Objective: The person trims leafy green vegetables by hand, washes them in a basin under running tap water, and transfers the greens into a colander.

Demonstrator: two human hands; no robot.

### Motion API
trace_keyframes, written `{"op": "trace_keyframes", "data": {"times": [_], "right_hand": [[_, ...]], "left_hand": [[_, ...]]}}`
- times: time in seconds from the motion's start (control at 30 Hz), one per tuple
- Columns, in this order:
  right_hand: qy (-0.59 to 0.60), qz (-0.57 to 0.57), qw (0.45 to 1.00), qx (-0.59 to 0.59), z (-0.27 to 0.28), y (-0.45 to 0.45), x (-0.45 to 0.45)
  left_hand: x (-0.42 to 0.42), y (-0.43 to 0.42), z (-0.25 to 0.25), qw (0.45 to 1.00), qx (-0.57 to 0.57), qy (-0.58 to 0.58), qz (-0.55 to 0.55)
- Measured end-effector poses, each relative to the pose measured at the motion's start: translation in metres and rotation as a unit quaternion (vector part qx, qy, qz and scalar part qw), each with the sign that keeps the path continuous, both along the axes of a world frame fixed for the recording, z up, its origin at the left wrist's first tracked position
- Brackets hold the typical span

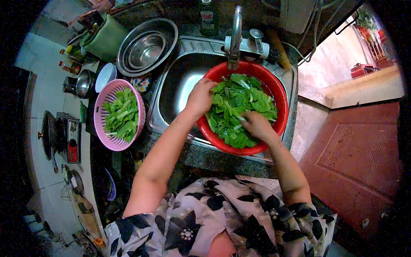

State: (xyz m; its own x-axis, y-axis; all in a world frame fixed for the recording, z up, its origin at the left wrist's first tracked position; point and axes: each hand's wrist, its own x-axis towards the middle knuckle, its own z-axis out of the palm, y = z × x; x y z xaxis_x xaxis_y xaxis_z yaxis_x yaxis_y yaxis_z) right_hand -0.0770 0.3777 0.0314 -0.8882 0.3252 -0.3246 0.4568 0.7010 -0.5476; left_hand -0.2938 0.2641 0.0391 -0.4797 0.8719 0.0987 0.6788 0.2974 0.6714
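A red basin holds a heap of leafy greens in water, under the tap. My left hand is at the basin's left rim, its fingers curled in against the leaves there; the fingertips are partly hidden. Among the greens on the right side, my right hand is closed, with a pale stem between thumb and fingers. To the left of the sink, a pink colander has more leafy greens in it.
The basin sits over the right part of the steel sink. Nested metal bowls, a white bowl and a green bottle stand around it. At far left is a stove; a brown door is on the right.
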Motion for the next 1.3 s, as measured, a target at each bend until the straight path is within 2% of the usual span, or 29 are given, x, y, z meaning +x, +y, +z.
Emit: {"op": "trace_keyframes", "data": {"times": [0.1,0.2,0.27,0.3,0.4,0.43,0.53,0.57,0.6,0.67,0.7,0.73,0.77,0.8,0.83,0.87,0.93,0.97,1.07,1.1,1.2,1.23,1.3], "right_hand": [[0.073,-0.093,0.963,-0.241,-0.004,0.02,0.016],[0.091,-0.112,0.932,-0.333,0.011,0.026,0.02],[0.113,-0.09,0.951,-0.273,0.023,0.024,0.019],[0.121,-0.071,0.962,-0.236,0.031,0.024,0.016],[0.132,-0.018,0.988,-0.077,0.035,0.017,0.009],[0.131,0.0,0.991,-0.016,0.035,0.015,0.008],[0.098,0.022,0.993,0.056,0.032,0.007,0.005],[0.165,0.012,0.984,0.06,0.028,0.004,0.007],[0.178,-0.057,0.98,-0.066,0.023,0.004,0.007],[0.193,-0.187,0.911,-0.312,0.011,0.008,0.003],[0.221,-0.246,0.878,-0.345,-0.004,0.021,0.0],[0.23,-0.331,0.841,-0.36,0.005,0.029,-0.006],[0.295,-0.324,0.855,-0.277,-0.008,0.042,-0.013],[0.333,-0.272,0.897,-0.105,0.001,0.05,-0.02],[0.306,-0.175,0.935,0.039,-0.01,0.068,-0.028],[0.269,-0.072,0.943,0.182,-0.019,0.085,-0.035],[0.048,-0.094,0.977,0.187,-0.011,0.084,-0.058],[-0.064,-0.102,0.975,0.185,-0.008,0.08,-0.065],[-0.082,-0.135,0.987,0.022,-0.052,0.075,-0.067],[-0.022,-0.14,0.989,-0.04,-0.067,0.073,-0.062],[0.029,-0.183,0.922,-0.339,-0.073,0.059,-0.042],[0.08,-0.219,0.915,-0.329,-0.076,0.051,-0.04],[0.095,-0.248,0.886,-0.379,-0.064,0.051,-0.032]], "left_hand": [[0.016,-0.004,0.029,0.997,-0.019,0.064,-0.031],[0.033,0.006,0.047,0.992,0.025,0.086,-0.091],[0.045,0.014,0.052,0.982,0.06,0.107,-0.146],[0.052,0.017,0.048,0.968,0.117,0.146,-0.165],[0.071,0.012,0.04,0.943,-0.062,0.242,-0.219],[0.078,0.013,0.038,0.922,-0.168,0.263,-0.229],[0.087,0.006,0.024,0.94,-0.184,0.218,-0.188],[0.085,0.006,0.021,0.956,-0.175,0.146,-0.186],[0.082,0.005,0.015,0.972,-0.146,0.053,-0.174],[0.074,0.001,0.002,0.977,-0.084,-0.131,-0.143],[0.071,-0.001,0.005,0.978,-0.061,-0.174,-0.097],[0.069,-0.004,0.012,0.974,-0.037,-0.216,-0.051],[0.066,-0.006,0.015,0.967,-0.012,-0.256,-0.005],[0.06,-0.009,0.015,0.964,0.022,-0.258,0.07],[0.052,-0.013,0.019,0.966,0.023,-0.233,0.114],[0.047,-0.017,0.026,0.965,0.025,-0.207,0.157],[0.05,-0.022,0.037,0.909,0.057,-0.316,0.266],[0.044,-0.029,0.014,0.908,0.064,-0.312,0.271],[0.061,-0.028,0.009,0.795,0.112,-0.506,0.314],[0.065,-0.024,0.012,0.811,0.119,-0.508,0.264],[0.072,0.001,-0.027,0.769,0.054,-0.564,0.296],[0.064,0.004,-0.074,0.773,0.099,-0.573,0.253],[0.06,0.008,-0.061,0.745,0.078,-0.626,0.218]]}}
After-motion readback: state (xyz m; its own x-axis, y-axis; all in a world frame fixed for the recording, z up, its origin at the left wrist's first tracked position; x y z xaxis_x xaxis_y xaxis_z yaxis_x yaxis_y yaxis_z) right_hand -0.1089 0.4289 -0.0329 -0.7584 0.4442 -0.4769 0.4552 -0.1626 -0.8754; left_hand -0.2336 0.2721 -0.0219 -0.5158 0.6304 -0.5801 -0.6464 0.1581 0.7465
